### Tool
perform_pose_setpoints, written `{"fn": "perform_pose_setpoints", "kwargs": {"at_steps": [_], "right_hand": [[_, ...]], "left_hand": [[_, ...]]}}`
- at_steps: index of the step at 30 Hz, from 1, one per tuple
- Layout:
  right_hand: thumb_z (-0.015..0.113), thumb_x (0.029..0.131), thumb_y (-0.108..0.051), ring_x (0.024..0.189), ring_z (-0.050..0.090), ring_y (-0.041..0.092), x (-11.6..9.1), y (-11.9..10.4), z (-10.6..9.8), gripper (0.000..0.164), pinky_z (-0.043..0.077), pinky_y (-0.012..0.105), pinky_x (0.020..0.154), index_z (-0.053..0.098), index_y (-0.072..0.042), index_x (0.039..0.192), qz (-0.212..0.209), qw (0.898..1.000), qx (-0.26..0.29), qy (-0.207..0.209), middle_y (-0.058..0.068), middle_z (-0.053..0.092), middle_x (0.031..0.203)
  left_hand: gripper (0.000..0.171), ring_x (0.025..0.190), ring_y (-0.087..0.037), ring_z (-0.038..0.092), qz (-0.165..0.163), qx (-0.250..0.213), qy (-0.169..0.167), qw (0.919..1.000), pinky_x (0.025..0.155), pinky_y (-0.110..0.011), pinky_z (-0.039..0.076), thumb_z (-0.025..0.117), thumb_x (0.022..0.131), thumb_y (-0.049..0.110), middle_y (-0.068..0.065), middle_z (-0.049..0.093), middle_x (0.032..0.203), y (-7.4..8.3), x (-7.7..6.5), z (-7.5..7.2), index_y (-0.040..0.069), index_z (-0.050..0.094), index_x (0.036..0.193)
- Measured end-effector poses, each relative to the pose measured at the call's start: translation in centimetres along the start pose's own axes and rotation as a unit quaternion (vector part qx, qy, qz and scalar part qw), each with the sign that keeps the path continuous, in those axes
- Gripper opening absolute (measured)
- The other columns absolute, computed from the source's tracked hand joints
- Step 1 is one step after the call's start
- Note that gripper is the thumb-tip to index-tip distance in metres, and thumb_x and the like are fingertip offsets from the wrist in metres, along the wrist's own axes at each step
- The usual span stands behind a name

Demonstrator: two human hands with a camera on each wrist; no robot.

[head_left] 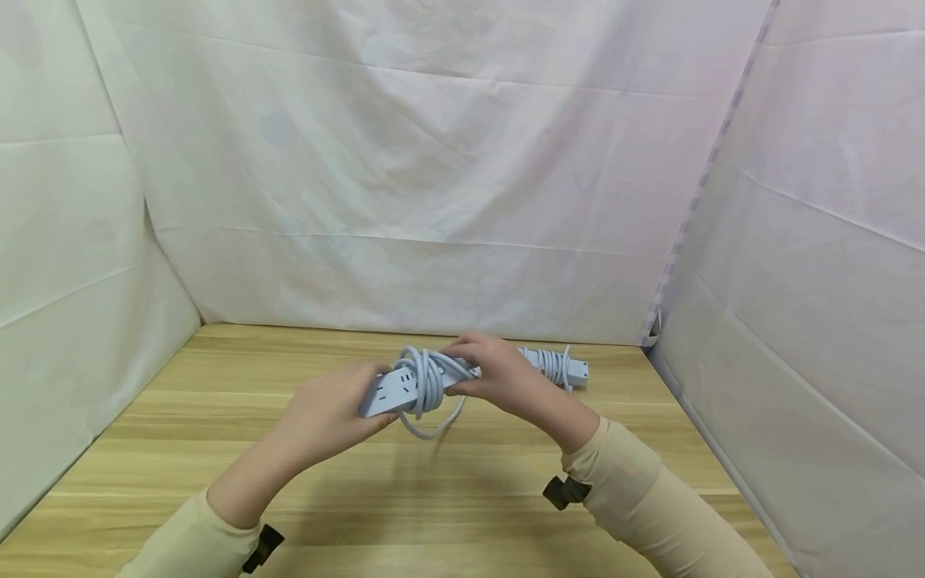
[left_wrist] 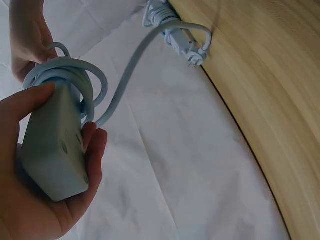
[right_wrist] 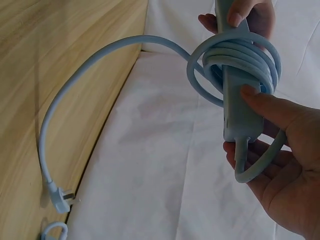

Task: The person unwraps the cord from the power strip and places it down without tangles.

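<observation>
Power strip [left_wrist: 52, 145] — between thumbs [left_wrist: 32, 98] and fingers [left_wrist: 95, 157]

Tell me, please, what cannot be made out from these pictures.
Head view: one end of the held strip, hidden by the right grip.
Head view: the plug, apparently behind that grip, as is one end of the other strip.
Right wrist view: most of the other strip, cut off by the bottom edge.
</observation>
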State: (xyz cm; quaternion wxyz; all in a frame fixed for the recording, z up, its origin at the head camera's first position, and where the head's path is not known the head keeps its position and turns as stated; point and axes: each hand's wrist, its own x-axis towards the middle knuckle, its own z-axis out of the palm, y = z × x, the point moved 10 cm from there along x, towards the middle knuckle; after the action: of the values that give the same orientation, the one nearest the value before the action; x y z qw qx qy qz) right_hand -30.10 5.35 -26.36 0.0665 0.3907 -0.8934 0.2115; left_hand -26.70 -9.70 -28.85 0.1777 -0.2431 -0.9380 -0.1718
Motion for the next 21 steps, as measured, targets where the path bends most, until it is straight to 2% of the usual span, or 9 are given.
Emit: {"fn": "perform_pose_setpoints", "kwargs": {"at_steps": [6,11,17,21], "right_hand": [[0.080,0.082,-0.019,0.100,0.060,0.013,-0.2,-0.2,0.4,0.045,0.050,0.029,0.082,0.066,-0.011,0.124,-0.008,1.000,-0.001,0.001,-0.002,0.061,0.114],[0.080,0.082,-0.020,0.098,0.060,0.013,-0.1,-0.5,0.5,0.046,0.051,0.029,0.079,0.066,-0.010,0.125,-0.007,1.000,-0.004,-0.002,-0.001,0.062,0.114],[0.079,0.083,-0.021,0.103,0.060,0.012,0.0,-0.1,1.0,0.044,0.050,0.028,0.084,0.067,-0.013,0.124,0.009,1.000,-0.003,-0.013,-0.002,0.062,0.117],[0.079,0.083,-0.023,0.102,0.060,0.012,0.1,0.0,1.3,0.041,0.049,0.027,0.083,0.068,-0.013,0.121,0.014,1.000,-0.006,-0.016,-0.002,0.062,0.117]], "left_hand": [[0.058,0.075,-0.010,0.054,-0.006,-0.009,-0.047,0.9988,0.059,-0.032,0.044,0.075,0.081,0.039,0.005,0.062,0.096,0.3,0.6,0.7,0.009,0.057,0.126],[0.056,0.075,-0.010,0.053,-0.026,-0.035,-0.068,0.9968,0.060,-0.032,0.043,0.071,0.083,0.041,0.005,0.060,0.095,0.2,0.6,1.2,0.009,0.056,0.127],[0.067,0.076,-0.010,0.053,-0.066,-0.056,-0.080,0.9930,0.061,-0.033,0.044,0.064,0.085,0.060,0.005,0.060,0.095,-0.4,0.6,1.9,0.012,0.055,0.130],[0.070,0.073,-0.011,0.052,-0.087,-0.062,-0.085,0.9906,0.060,-0.033,0.043,0.060,0.084,0.067,0.004,0.060,0.092,-0.7,0.6,2.3,0.014,0.055,0.130]]}}
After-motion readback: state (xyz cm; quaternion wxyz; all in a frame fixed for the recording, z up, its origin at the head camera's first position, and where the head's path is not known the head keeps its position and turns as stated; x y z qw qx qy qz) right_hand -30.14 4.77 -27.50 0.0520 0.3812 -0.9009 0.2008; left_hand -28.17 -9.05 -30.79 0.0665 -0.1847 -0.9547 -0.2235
